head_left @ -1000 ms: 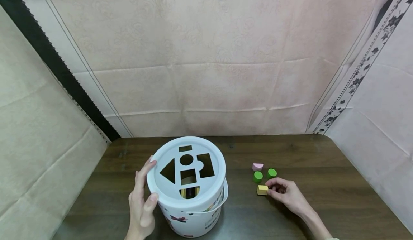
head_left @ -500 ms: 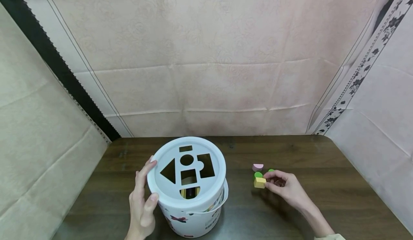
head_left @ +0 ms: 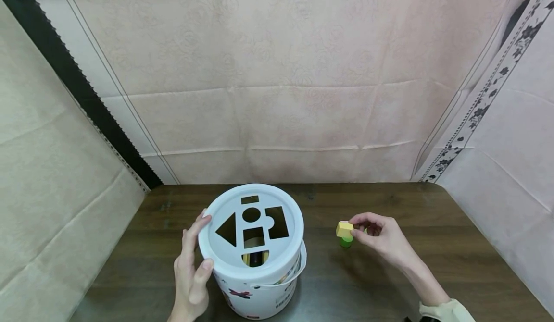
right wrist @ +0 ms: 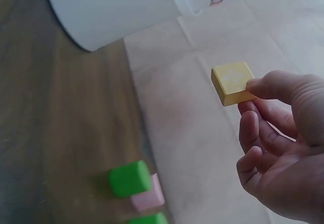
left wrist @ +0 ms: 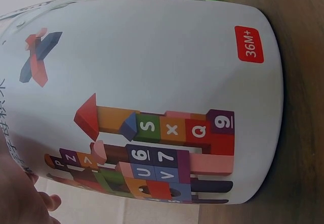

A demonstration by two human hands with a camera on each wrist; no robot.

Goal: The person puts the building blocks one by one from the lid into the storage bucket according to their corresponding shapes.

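Since only the fingertips of my right hand (head_left: 380, 234) pinch the small yellow box-shaped block (head_left: 344, 230), held above the brown wood-grained counter (head_left: 143, 259) right of centre in the head view, a slack thumb could let it twist or drop. A low wrist might knock the green cylinder (right wrist: 129, 179) or pale pink block (right wrist: 149, 194) near it. My left hand (head_left: 190, 274) curls round the lidded rim of the white plastic bucket (head_left: 259, 304), lower centre; an uneven push could tip it. Creased pale cloth walls (head_left: 303, 72) rise behind, with a black band (head_left: 86, 93) at upper left and a floral border (head_left: 480, 105) at upper right.
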